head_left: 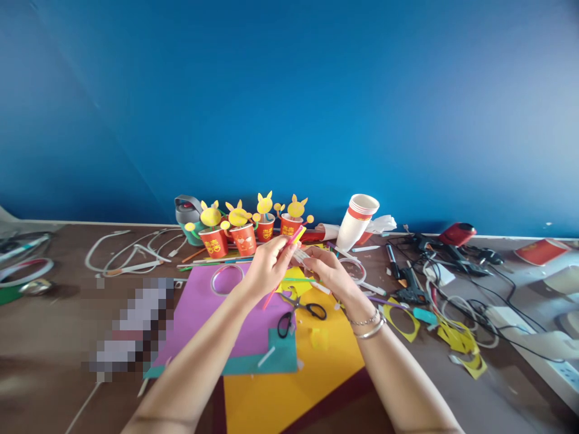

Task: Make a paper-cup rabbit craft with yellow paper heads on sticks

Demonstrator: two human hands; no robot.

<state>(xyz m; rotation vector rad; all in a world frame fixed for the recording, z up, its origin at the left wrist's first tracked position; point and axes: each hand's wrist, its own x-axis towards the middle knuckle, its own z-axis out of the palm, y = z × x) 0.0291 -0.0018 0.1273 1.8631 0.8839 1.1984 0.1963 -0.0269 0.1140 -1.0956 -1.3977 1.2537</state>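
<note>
Blue wall (pixel 289 108) behind, brown table (pixel 67 259) below. On the table: big orange-yellow sheet (pixel 280 398), purple sheet (pixel 221 325) to its left, partly over a teal sheet (pixel 284 346). Leaning stack of white paper cups (pixel 353 229) near the wall; red paper cups (pixel 214 243) left of it, bearing yellow eared cutouts (pixel 210 216).

Both hands are up over the sheets, in front of the cups. Left hand (pixel 268 268) pinches pink and yellow straws (pixel 297 234); right hand (pixel 329 270) grasps a pale, clear-looking piece (pixel 300 257) right by them, too blurred to name. Step in hand, my read: handling the straws and that piece close together. From this position, a move would call for a steady pinch; straws look thin and easy to slip.

Black scissors (pixel 296 305) lie open below the hands, unheld. Black glue gun (pixel 411 289) and yellow scraps (pixel 456 339) off right.

Writing: yellow characters on red cups, probably double-happiness. No brand legible.
</note>
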